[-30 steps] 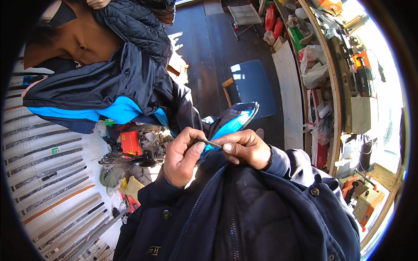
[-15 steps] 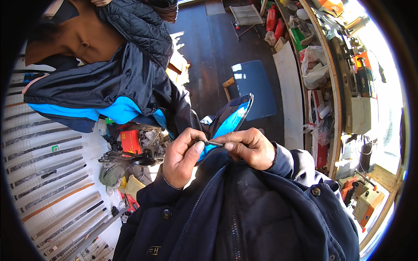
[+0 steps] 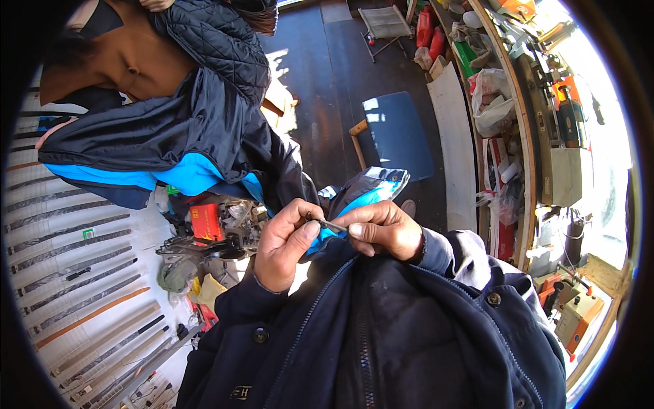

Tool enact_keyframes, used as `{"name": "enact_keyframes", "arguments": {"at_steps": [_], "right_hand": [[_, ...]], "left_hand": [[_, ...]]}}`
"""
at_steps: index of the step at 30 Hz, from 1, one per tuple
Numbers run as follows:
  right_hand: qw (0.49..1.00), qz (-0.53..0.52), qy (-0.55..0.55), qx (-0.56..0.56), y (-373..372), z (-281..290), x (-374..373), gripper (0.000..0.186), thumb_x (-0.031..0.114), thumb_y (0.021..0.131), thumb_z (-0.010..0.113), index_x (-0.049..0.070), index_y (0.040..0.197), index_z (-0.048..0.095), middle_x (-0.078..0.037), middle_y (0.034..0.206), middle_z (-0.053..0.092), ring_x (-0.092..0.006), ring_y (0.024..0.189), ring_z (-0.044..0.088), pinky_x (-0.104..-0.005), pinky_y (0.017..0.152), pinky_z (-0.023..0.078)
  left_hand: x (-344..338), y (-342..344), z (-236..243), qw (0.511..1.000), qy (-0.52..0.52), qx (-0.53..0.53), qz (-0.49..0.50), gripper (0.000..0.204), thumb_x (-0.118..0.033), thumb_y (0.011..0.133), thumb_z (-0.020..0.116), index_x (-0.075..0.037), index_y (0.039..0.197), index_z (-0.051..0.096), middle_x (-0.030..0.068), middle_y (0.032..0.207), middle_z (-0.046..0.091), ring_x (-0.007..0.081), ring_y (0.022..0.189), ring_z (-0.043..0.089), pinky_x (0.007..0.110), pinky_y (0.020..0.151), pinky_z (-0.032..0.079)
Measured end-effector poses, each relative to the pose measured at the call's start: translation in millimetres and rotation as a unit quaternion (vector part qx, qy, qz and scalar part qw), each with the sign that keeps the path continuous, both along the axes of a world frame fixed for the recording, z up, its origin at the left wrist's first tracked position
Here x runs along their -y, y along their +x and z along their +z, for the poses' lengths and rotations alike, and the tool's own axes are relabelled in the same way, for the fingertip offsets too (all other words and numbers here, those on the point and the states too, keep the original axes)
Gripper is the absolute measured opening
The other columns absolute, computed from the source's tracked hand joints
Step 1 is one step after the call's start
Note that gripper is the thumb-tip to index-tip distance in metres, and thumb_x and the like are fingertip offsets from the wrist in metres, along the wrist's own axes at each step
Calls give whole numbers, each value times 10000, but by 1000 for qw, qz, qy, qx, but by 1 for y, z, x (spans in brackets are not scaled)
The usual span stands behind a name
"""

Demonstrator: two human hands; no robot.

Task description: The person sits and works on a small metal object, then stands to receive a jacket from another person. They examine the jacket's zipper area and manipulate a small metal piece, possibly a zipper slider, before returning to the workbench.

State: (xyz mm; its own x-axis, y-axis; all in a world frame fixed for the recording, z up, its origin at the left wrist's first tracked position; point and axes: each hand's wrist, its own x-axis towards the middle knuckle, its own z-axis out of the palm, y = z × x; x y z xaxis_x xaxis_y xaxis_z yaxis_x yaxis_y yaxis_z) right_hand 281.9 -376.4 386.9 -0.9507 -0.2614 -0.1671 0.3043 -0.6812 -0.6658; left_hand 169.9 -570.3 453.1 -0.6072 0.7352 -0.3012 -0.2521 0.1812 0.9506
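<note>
In front of my chest, my left hand pinches a small dark piece between thumb and forefinger; its exact kind is too small to tell. My right hand is closed on a thin grey metal rod, whose tip meets the dark piece. Just beyond my hands is a black jacket with bright blue lining. It stretches from the upper left to beneath my fingers, where a blue-lined flap stands up.
A person in brown with a black quilted garment is at the upper left. Long zips hang in rows on the left. A cluttered machine, a blue chair seat, a folding stool and a loaded workbench surround me.
The jacket's blue-lined flap has tipped to the right and lower. My right hand has shifted slightly left, its thumb and fingers now bunched closer on the rod. My left hand keeps its pinch.
</note>
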Motion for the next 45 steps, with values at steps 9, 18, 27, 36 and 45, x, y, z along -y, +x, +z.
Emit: {"name": "enact_keyframes", "arguments": {"at_steps": [9, 18, 27, 36, 45], "right_hand": [[995, -23, 99, -24, -5, -2, -5, 285, 156, 1071, 542, 23, 1273, 692, 10, 700, 573, -62, 616, 470, -234, 564, 364], [897, -181, 400, -45, -8, 38, 1, 80, 52, 931, 725, -17, 969, 735, -23, 746, 646, -38, 654, 533, -240, 589, 432], [831, -252, 482, -115, -14, 38, 8, 130, 14, 848, 769, -9, 973, 743, -98, 822, 696, -147, 627, 638, -269, 576, 486], [819, -240, 507, -125, -12, 35, 7, 157, 73, 833, 767, 18, 978, 743, -150, 848, 697, -335, 757, 707, -374, 669, 564], [875, -237, 417, -61, -12, 33, 9, 95, 24, 889, 724, -21, 972, 722, -31, 781, 642, -47, 620, 514, -214, 567, 399]], "left_hand": [[0, 3, -3, 999, 3, -7, 45, 88, -111, 1019, 579, -30, 1049, 597, -82, 803, 495, -8, 721, 377, 181, 648, 293], [-11, 11, -7, 991, -30, -70, 109, 67, -41, 1000, 591, -2, 1049, 613, -63, 771, 561, -17, 677, 418, 185, 598, 326], [-17, 20, -1, 991, -45, -99, 74, 77, -30, 1001, 579, 5, 1065, 605, -58, 753, 549, -15, 663, 408, 186, 581, 321], [-21, 21, 2, 989, -58, -126, 42, 91, -3, 998, 556, 17, 1083, 584, -36, 765, 560, -11, 658, 418, 190, 575, 333], [-21, 21, -2, 982, -62, -171, 52, 76, 0, 998, 563, 10, 1069, 589, -24, 780, 588, -3, 666, 455, 187, 584, 358]]}}
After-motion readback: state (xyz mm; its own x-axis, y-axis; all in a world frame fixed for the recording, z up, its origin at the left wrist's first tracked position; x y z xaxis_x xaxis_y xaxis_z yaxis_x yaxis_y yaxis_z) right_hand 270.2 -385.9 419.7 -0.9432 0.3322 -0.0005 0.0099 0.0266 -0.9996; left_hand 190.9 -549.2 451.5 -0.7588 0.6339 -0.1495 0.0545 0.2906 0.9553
